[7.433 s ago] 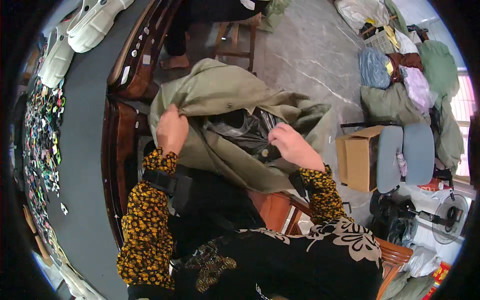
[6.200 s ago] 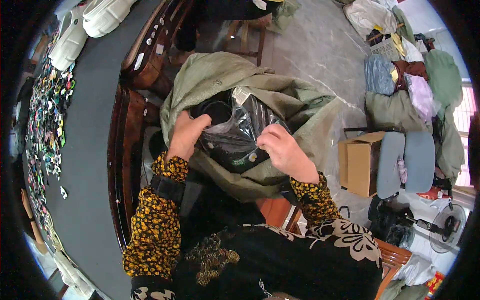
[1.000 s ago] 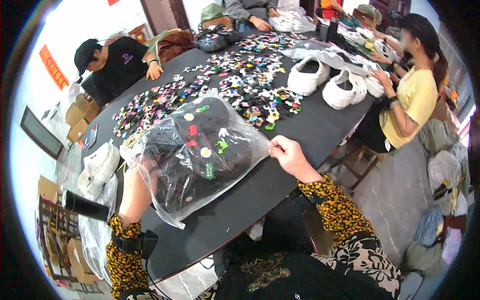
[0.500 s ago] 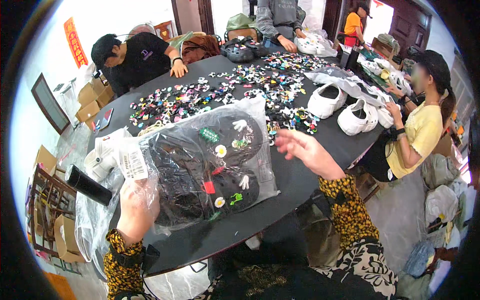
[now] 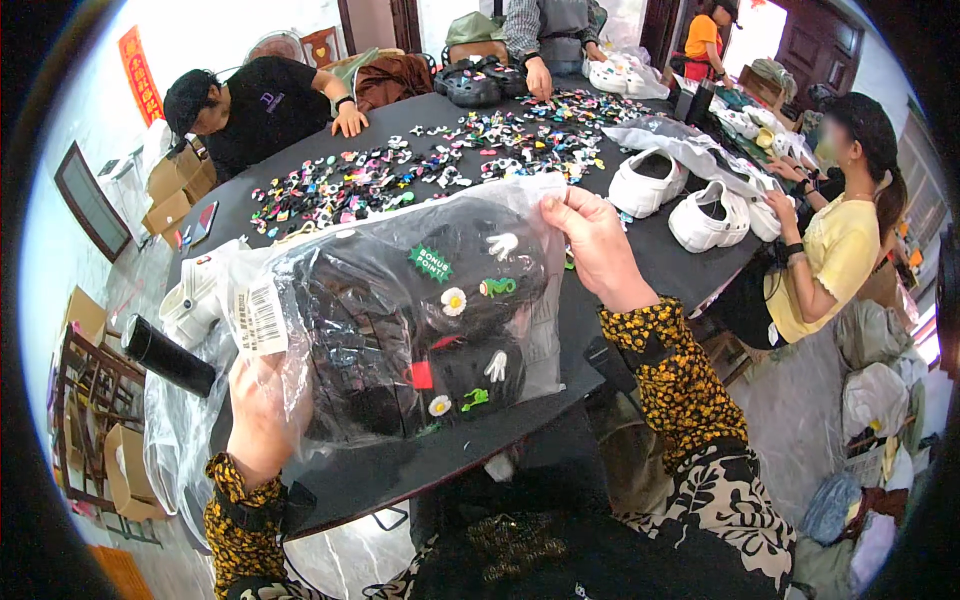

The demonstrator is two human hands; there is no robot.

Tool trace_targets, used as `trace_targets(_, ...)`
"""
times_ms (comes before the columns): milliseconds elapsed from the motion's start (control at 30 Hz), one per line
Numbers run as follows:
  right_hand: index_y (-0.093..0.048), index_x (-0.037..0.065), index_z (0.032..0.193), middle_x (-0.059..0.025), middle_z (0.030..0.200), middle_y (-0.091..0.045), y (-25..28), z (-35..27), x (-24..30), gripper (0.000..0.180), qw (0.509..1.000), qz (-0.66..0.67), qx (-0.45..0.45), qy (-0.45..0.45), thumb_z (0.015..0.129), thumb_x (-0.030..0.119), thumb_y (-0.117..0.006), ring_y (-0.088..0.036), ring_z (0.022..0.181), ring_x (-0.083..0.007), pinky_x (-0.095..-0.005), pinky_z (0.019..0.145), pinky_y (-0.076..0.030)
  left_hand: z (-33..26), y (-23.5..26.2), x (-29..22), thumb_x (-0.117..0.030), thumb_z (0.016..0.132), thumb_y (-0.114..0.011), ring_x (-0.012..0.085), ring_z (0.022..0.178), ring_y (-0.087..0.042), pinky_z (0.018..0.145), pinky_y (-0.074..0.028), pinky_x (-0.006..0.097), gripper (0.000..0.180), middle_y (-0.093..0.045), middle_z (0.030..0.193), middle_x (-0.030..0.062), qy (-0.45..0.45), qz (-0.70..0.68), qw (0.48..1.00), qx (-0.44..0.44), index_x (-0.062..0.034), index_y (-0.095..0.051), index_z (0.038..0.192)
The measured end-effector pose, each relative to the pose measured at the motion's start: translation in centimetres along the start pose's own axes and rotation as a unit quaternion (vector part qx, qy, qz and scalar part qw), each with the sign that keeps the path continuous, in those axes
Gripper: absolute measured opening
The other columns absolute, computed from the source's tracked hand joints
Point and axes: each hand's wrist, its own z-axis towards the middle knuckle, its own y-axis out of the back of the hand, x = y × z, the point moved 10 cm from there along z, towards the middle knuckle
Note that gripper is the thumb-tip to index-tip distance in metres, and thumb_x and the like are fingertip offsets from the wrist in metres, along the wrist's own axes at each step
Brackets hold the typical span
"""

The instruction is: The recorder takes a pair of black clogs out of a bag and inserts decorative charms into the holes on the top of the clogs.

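Observation:
A clear plastic bag (image 5: 557,345) with a pair of black clogs (image 5: 390,260) inside is held up over the near edge of the table. The clogs carry daisy, white hand-shaped, green and red charms, and a white label (image 5: 262,318) is on the bag's left part. My right hand (image 5: 590,240) pinches the bag's upper right corner between thumb and fingers. My left hand (image 5: 265,405) grips the bag's lower left side; loose plastic lies over it and its fingertips are hidden behind the bag.
Many small colourful charms (image 5: 370,180) are spread over the dark table (image 5: 400,130). White clogs (image 5: 710,225) stand to the right, and another white shoe (image 5: 190,305) sits left beside a black cylinder (image 5: 170,355). Several co-workers are around the table, one in a yellow top (image 5: 830,250) at right.
My right hand, open and apart from the bag before, has closed on its upper right corner. The bag's right side is raised and tilted a little. The far co-worker's hand has moved left over the charms.

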Motion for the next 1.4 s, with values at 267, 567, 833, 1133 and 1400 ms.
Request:
trace_targets(267,-0.065,0.0,0.089,-0.0001,0.079,-0.062,4.0,1.0,-1.2,0.013,0.996,0.039,-0.086,-0.001,0.086,0.008,-0.055,-0.054,0.069,-0.007,-0.0215,0.061,-0.043,0.6,-1.1,0.8,0.004,0.065,-0.061,0.0318,0.077,-0.056,0.064,-0.047,0.038,0.03,-0.056,0.089,0.0142,0.062,-0.094,0.994,0.016,0.0009,-0.061,0.094)
trace_targets(567,-0.065,0.001,0.088,0.0012,0.076,-0.06,7.7,2.3,-3.0,0.014,0.986,-0.092,-0.138,-0.016,0.083,0.013,-0.06,-0.05,0.067,-0.0066,-0.021,0.06,-0.038,1.2,-2.8,1.4,0.001,0.068,-0.058,0.031,0.075,-0.057,0.063,-0.046,0.038,0.015,-0.053,0.084,0.0132,0.105,-0.108,0.988,0.045,0.0,-0.054,0.082)
trace_targets(833,-0.045,-0.001,0.124,-0.0106,0.116,-0.057,3.7,-2.6,-5.0,0.046,0.973,-0.022,0.144,-0.181,0.094,0.034,-0.046,-0.056,0.103,-0.018,-0.032,0.088,-0.044,-1.3,-3.6,4.1,-0.001,0.07,-0.059,0.0354,0.072,-0.057,0.06,-0.047,0.039,0.024,-0.051,0.08,0.0147,0.184,-0.135,0.973,0.04,-0.0026,-0.056,0.094)
trace_targets(1133,-0.049,-0.005,0.114,-0.0142,0.093,-0.063,2.2,-6.7,-6.9,0.042,0.967,-0.029,0.141,-0.211,0.092,0.031,-0.053,-0.062,0.076,-0.0172,-0.0288,0.064,-0.052,-2.2,-4.6,6.7,-0.006,0.076,-0.061,0.0382,0.07,-0.055,0.058,-0.045,0.039,0.01,-0.051,0.076,0.0166,0.242,-0.138,0.959,-0.055,-0.0001,-0.056,0.082)
trace_targets(1400,-0.054,0.001,0.099,-0.0078,0.082,-0.061,0.3,-5.6,-9.9,0.029,0.966,0.083,0.066,-0.235,0.094,0.028,-0.046,-0.057,0.063,-0.0161,-0.0306,0.052,-0.045,-1.1,-5.2,4.6,0.001,0.074,-0.058,0.0331,0.062,-0.051,0.055,-0.042,0.035,0.006,-0.049,0.071,0.0146,0.219,-0.206,0.952,-0.061,0.0011,-0.054,0.079)
